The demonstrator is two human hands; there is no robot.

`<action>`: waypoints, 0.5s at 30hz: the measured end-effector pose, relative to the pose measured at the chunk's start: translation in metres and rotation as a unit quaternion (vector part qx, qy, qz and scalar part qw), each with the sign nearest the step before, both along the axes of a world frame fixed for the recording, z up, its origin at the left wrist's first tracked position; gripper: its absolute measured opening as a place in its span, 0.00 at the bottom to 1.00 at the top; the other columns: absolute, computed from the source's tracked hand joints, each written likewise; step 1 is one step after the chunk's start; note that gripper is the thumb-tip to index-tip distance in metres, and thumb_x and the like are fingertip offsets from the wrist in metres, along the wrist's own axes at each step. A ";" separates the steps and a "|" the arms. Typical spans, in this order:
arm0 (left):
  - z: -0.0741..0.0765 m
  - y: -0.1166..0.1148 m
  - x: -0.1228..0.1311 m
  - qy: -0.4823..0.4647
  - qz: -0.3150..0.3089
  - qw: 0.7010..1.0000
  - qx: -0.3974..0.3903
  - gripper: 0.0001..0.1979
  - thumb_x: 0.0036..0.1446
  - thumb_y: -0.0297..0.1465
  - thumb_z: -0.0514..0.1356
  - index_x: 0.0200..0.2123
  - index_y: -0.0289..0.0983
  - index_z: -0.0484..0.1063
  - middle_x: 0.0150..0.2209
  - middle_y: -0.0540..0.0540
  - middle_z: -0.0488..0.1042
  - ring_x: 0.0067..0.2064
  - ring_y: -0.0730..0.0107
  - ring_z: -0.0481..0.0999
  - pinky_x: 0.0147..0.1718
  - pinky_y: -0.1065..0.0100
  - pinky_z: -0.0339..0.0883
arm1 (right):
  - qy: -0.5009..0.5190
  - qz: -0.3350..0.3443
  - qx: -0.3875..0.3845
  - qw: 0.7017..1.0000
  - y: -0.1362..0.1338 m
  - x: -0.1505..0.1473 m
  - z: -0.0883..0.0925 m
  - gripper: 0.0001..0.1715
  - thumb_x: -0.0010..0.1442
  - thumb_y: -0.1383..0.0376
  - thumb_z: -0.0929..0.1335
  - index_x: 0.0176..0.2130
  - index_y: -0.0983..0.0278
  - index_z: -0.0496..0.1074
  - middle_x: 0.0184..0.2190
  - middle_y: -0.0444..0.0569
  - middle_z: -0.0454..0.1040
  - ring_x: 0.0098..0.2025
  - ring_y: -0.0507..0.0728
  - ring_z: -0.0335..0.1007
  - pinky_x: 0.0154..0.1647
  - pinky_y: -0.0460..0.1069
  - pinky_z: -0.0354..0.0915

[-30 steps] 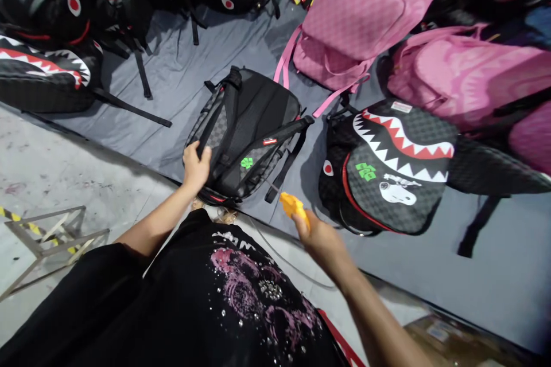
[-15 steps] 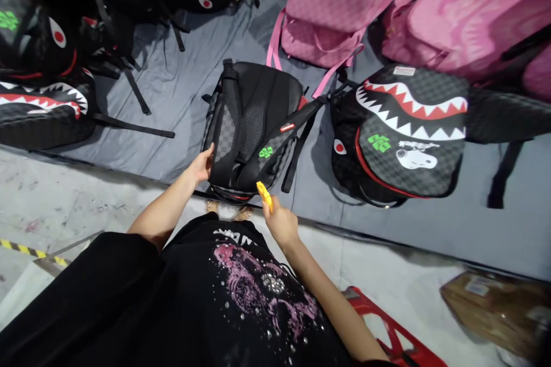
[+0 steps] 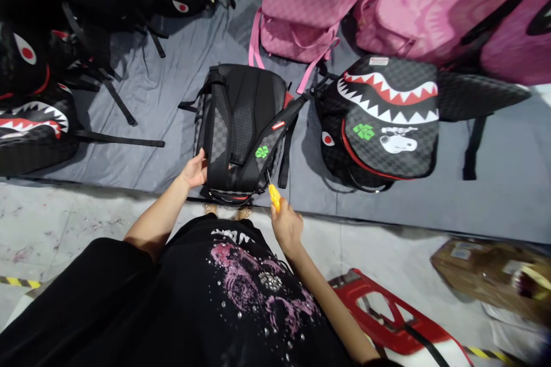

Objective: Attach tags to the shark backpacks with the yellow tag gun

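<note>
The black checkered backpack (image 3: 243,126) lies straps-up at the gray cloth's (image 3: 142,163) near edge. Left hand (image 3: 195,171) (grip unclear) should steady its left side; right hand (image 3: 287,226), clasping the yellow-handled tool (image 3: 274,197), should guide it gently.

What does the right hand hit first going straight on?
Likely the dark backpack, near its lower right corner: the yellow tool in the right hand leads, and its tip may be touching; depth unclear.
</note>
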State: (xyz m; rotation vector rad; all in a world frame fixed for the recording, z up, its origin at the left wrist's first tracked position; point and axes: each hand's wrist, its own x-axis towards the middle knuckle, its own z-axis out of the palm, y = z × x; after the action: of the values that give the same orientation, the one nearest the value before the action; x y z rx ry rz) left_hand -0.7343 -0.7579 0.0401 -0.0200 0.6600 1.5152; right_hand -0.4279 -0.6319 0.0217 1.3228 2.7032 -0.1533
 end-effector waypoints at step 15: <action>-0.011 0.001 0.003 -0.030 0.071 0.997 0.026 0.41 0.63 0.56 0.44 0.61 0.26 0.64 0.52 0.29 0.75 0.57 0.46 0.73 0.58 0.49 0.63 | -0.026 -0.039 -0.080 0.996 0.027 -0.049 0.005 0.19 0.71 0.55 0.58 0.51 0.65 0.65 0.33 0.53 0.78 0.34 0.57 0.75 0.28 0.47 0.53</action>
State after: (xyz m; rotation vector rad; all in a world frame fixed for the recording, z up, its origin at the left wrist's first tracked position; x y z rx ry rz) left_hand -0.7309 -0.7570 0.0290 -0.0754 0.5808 1.6619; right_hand -0.4766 -0.6051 0.0267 1.3651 2.5378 -0.3321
